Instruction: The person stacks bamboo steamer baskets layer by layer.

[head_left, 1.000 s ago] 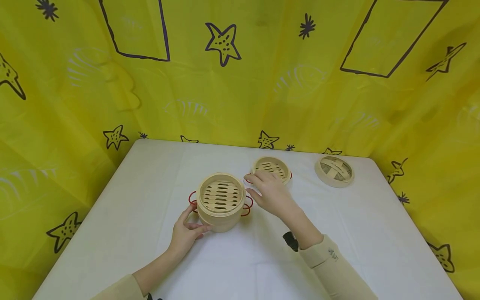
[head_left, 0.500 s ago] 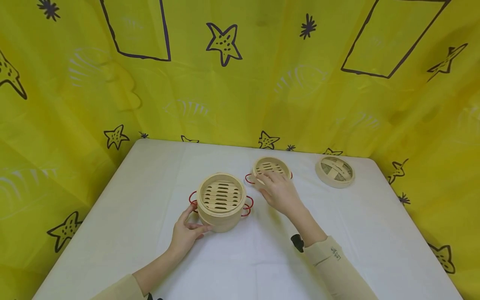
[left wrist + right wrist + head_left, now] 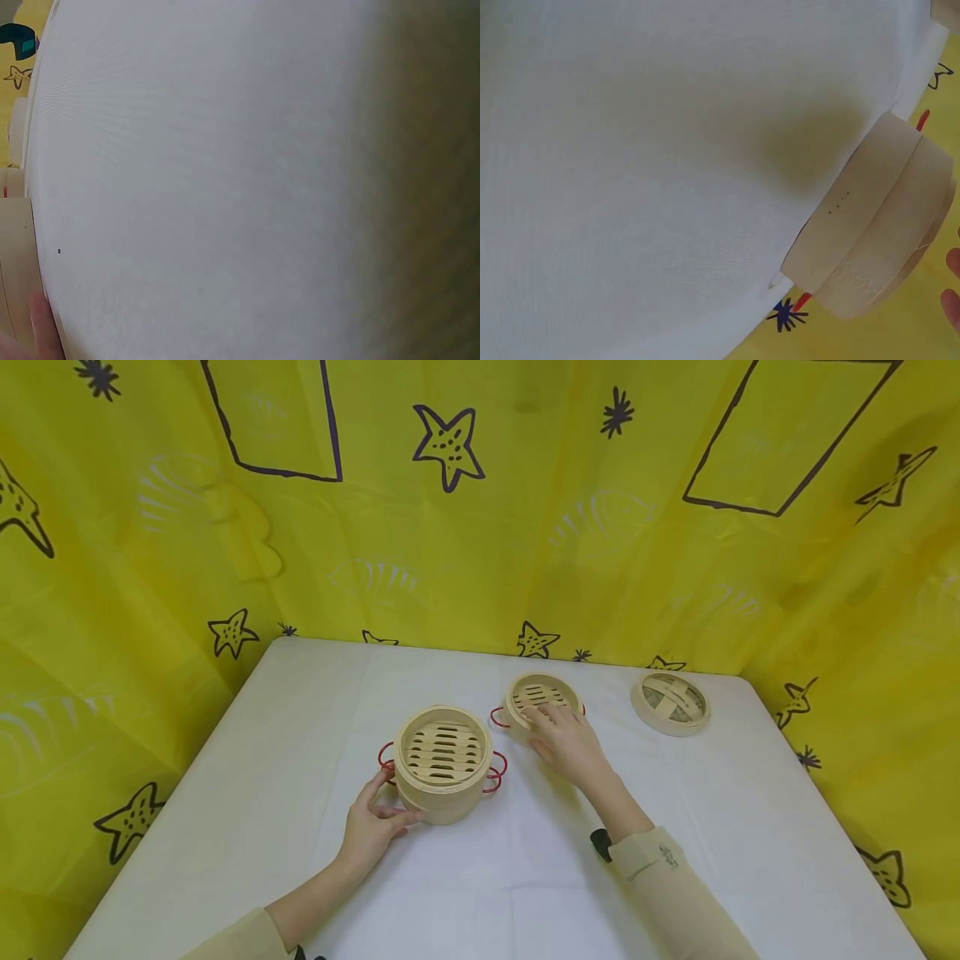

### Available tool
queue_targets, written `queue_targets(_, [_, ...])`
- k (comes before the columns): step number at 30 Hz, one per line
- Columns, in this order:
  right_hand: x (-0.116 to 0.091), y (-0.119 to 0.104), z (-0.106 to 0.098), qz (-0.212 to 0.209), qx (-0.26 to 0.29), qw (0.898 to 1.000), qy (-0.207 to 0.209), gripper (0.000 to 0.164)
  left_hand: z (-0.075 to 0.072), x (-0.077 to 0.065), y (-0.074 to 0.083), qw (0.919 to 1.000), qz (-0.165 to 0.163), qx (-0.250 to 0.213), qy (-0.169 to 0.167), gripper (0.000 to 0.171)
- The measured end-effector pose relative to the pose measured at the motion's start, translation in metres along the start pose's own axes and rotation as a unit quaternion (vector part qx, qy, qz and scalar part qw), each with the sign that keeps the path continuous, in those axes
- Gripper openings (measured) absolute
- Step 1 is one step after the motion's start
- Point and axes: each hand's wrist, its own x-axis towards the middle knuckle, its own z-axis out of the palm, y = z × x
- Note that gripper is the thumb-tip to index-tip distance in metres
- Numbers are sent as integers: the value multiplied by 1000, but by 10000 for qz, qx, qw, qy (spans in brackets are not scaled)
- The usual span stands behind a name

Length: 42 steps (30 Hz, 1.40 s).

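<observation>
A two-tier stack of bamboo steamer baskets [image 3: 444,802] with red loop handles stands near the middle of the white table. My left hand [image 3: 372,827] holds its lower left side, thumb against the front and fingers by the left handles. In the left wrist view, a fingertip [image 3: 46,326] lies against the stack's wall [image 3: 19,262]. Farther back and to the right is a single bamboo steamer basket [image 3: 542,693]. My right hand [image 3: 573,750] hovers over its near rim, fingers loosely bent. The right wrist view has those fingertips [image 3: 952,304] apart from the basket's side [image 3: 877,217].
A round bamboo lid [image 3: 670,703] with woven strips lies at the back right of the table [image 3: 510,885]. A yellow curtain [image 3: 480,543] with drawn stars hangs behind and along both sides.
My right hand has moved right, away from the stack and the far basket's left handle, to over that basket's near rim. The left hand and both sets of baskets have stayed put.
</observation>
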Motion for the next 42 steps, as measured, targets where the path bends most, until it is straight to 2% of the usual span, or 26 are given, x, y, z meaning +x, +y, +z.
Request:
queue_targets(8, [0,8,11,-29,-251,9994,-228,46,0,0,0,10000,32,20,0,81])
queue_targets(13, [0,13,16,10,-214,9993,-308,46,0,-2,2,9999,86,21,-66,81])
queue_targets(20, [0,20,18,43,-182,9988,-463,46,0,-1,2,10000,-1,-27,-8,81])
queue_targets(32, [0,27,23,-44,-281,9976,-634,44,0,0,0,10000,34,-23,21,80])
queue_targets(42, [-2,30,23,-188,-479,9959,-740,35,0,0,-1,10000,-17,-6,16,81])
